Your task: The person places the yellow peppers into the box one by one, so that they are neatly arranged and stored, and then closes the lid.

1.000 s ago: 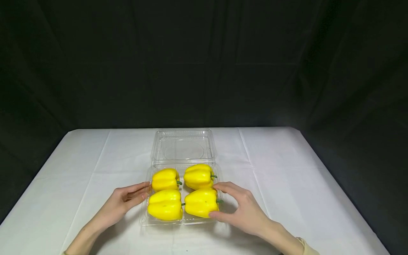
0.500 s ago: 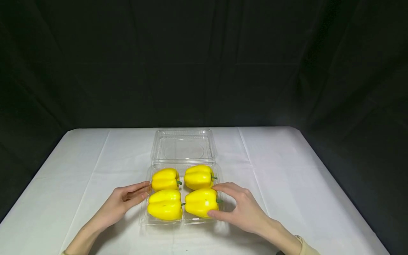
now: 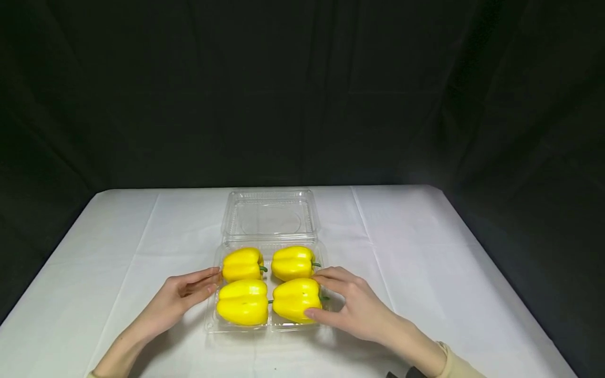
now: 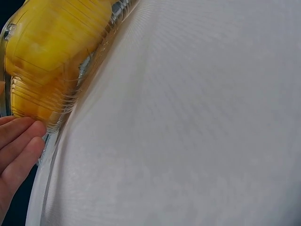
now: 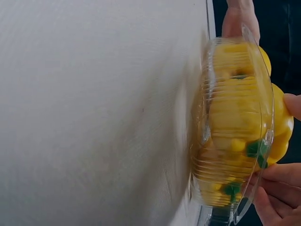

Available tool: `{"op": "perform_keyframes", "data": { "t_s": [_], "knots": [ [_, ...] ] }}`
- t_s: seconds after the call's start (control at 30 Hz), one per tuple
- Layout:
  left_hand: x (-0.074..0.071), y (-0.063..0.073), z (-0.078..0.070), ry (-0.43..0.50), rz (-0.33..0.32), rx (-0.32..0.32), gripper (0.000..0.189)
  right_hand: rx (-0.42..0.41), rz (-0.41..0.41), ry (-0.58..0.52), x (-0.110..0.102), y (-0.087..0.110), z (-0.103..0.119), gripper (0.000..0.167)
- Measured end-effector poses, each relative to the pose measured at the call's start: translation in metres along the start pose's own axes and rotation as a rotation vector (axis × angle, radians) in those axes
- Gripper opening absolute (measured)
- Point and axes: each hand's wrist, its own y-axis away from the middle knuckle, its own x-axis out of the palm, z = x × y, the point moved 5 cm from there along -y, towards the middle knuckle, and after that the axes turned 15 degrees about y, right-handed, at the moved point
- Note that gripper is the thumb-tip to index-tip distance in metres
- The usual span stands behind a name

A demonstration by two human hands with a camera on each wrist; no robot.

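Observation:
A clear plastic clamshell container (image 3: 246, 329) holds yellow bell peppers in two rows. My right hand (image 3: 356, 304) grips the front right bell pepper (image 3: 293, 302), thumb on its near side and fingers at its far side. In the right wrist view that thumb (image 5: 292, 104) presses on the pepper above the container's rim. Beside it lie the front left pepper (image 3: 242, 304), the back left pepper (image 3: 242, 264) and the back right pepper (image 3: 291, 262), green stems pointing right. My left hand (image 3: 172, 302) rests with fairly straight fingers against the container's left side; its fingertips (image 4: 36, 129) meet the ribbed wall.
The container's transparent lid (image 3: 269, 215) lies folded back on the far side. A white cloth (image 3: 425, 252) with creases covers the table. Black curtains (image 3: 302, 94) surround it at the back and sides.
The back right pepper has shifted slightly toward me. My right fingers have moved a little around the front right pepper. The left hand stays at the container's side.

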Motion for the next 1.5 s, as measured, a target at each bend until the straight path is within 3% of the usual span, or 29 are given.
{"op": "perform_keyframes", "data": {
  "t_s": [0.3,0.53,0.8,1.0,1.2,1.33,1.5],
  "knots": [
    [0.006,0.0,0.005,0.047,0.002,-0.027,0.049,0.079,-0.005,-0.083,0.004,0.009,-0.008,0.064],
    [0.011,-0.004,0.004,0.023,-0.002,-0.015,0.049,0.043,-0.044,-0.069,-0.003,0.012,-0.011,0.065],
    [0.013,-0.009,0.004,0.018,0.015,-0.015,0.049,0.02,-0.03,-0.073,-0.004,0.013,-0.012,0.063],
    [0.007,-0.017,0.004,-0.028,-0.066,-0.018,0.044,0.01,-0.071,-0.144,-0.009,0.012,-0.019,0.049],
    [-0.002,-0.033,0.004,0.041,-0.176,-0.011,0.039,0.166,-0.134,-0.24,-0.008,-0.001,-0.045,0.029],
    [-0.005,-0.044,0.007,0.086,-0.253,-0.036,0.039,0.288,-0.171,-0.309,-0.001,-0.013,-0.064,0.029],
    [-0.001,-0.056,0.011,0.114,-0.305,-0.062,0.043,0.377,-0.183,-0.374,0.013,-0.026,-0.079,0.036]
  ]
}}
